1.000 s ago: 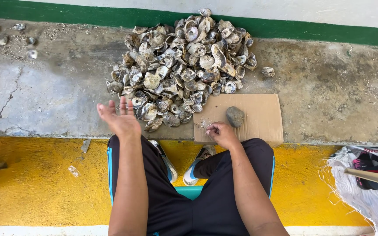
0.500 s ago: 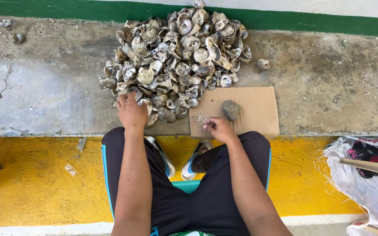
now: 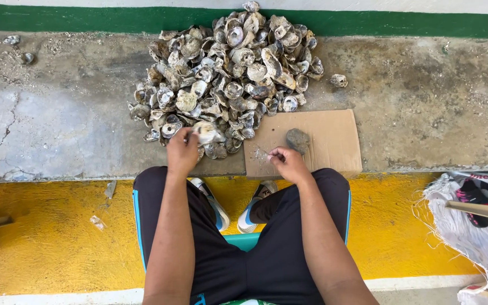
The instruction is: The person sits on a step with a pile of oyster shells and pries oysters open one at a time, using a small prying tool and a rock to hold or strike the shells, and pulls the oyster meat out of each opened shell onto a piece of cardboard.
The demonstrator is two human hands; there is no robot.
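A big heap of grey oyster shells (image 3: 230, 73) lies on the concrete ledge in front of me. My left hand (image 3: 182, 151) is at the heap's near edge, closed on one pale oyster shell (image 3: 207, 133). My right hand (image 3: 287, 164) rests on a brown cardboard sheet (image 3: 329, 135), fingers curled around something small that I cannot make out. Just beyond that hand a grey stone (image 3: 296, 139) sits on the cardboard, with white shell crumbs beside it. My knees in black shorts are below both hands.
A single shell (image 3: 339, 80) lies right of the heap, and a few more shells (image 3: 12, 40) at far left. The ledge drops to a yellow-painted floor (image 3: 46, 237). A white sack (image 3: 475, 231) with a wooden handle (image 3: 481, 210) is at right.
My left hand, open and raised a second ago, has come down onto the heap's near edge and closed on a shell. My right hand stayed on the cardboard.
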